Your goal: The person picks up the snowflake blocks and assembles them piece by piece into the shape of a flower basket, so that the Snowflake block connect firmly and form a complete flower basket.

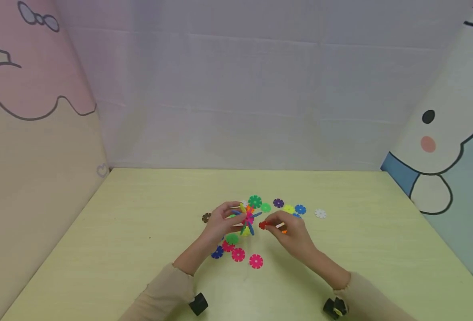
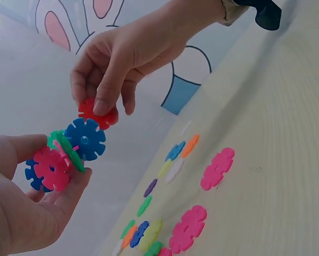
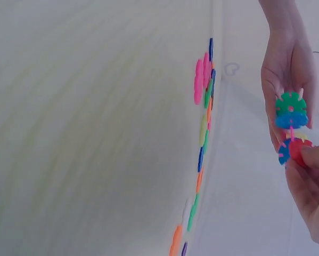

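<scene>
My left hand (image 1: 219, 226) grips a cluster of interlocked notched plastic discs (image 2: 52, 168) between thumb and fingers, held up above the table. Pink, green, blue and yellow discs stand out from it at different angles. Between thumb and forefinger, my right hand (image 1: 294, 234) pinches a single red notched disc (image 2: 90, 109). In the left wrist view the red disc overlaps the edge of a blue disc (image 2: 85, 140) on the cluster. Seen from the head, it is just right of the cluster. The right fingers partly cover it.
Loose notched discs lie on the pale table (image 1: 148, 267) around and beyond the hands. Three pink ones, including a pink disc (image 1: 256, 261), are nearest me. A white disc (image 1: 320, 214) lies farthest right, a brown disc (image 1: 206, 217) left. A pale back wall (image 1: 236, 111) closes off the table.
</scene>
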`<state>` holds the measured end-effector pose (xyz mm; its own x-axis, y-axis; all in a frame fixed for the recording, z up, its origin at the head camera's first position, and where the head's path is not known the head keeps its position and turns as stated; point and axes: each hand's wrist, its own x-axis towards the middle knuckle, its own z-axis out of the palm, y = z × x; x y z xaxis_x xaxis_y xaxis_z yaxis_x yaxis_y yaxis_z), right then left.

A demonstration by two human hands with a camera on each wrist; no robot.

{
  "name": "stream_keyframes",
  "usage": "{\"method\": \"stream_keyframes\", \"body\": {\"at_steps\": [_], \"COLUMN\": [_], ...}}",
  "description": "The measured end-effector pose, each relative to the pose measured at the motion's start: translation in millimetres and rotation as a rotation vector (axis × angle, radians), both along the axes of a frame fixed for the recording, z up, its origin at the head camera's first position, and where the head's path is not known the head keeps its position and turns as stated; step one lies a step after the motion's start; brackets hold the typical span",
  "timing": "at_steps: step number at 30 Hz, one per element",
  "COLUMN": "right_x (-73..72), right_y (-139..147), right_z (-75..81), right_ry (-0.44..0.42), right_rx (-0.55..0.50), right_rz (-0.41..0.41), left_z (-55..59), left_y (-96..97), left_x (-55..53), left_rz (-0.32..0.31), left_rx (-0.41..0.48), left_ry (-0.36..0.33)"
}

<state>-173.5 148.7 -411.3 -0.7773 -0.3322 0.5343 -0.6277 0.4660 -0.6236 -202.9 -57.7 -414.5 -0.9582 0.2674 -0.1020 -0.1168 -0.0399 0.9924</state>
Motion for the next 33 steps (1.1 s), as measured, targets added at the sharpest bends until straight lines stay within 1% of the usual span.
{"method": "stream_keyframes", "body": {"at_steps": [2,8,10,16,19,21,23,25,27,30,33], "right_x": [-1.0,-4.2,-5.3,-8.2,-8.7,-9.4,-10.3,-11.3,-12.5,-17.3,-27.5], "right_y": [-5.5,-13.9,-15.8,-22.3,-24.0,-24.0,-22.9,-19.6,-13.0,3.4,25.4], "right_z": [-0.3,-1.6,-2.0,-2.7,-1.9,-1.7,0.0,1.7,3.9,5.6,3.8], "right_ry": [0.046,0.1,0.125,0.252,0.272,0.252,0.229,0.207,0.174,0.069,-0.066], "right_rx": [-0.038,-0.082,-0.09,-0.085,-0.09,-0.089,-0.072,-0.041,-0.006,0.033,0.105], "right_rz": [-0.013,-0.022,-0.025,-0.042,-0.057,-0.052,-0.04,-0.025,-0.02,-0.043,-0.078], "left_z": [0.5,3.5,4.1,3.9,3.8,3.8,3.5,2.2,1.6,0.5,0.1], "left_y": [2.3,4.6,5.0,9.4,11.6,11.1,9.4,6.7,3.5,-2.5,-9.2], "left_x": [0.9,4.4,5.5,9.5,10.4,10.0,8.9,7.6,6.3,5.0,4.0], "left_rz": [0.001,-0.014,-0.012,0.04,0.053,0.055,0.042,0.021,0.009,0.0,-0.003], "left_rx": [0.01,0.049,0.045,0.031,0.029,0.017,0.002,-0.015,-0.029,-0.055,-0.079], "left_ry": [0.004,0.011,0.019,0.032,0.04,0.058,0.083,0.098,0.099,0.098,0.099]}}
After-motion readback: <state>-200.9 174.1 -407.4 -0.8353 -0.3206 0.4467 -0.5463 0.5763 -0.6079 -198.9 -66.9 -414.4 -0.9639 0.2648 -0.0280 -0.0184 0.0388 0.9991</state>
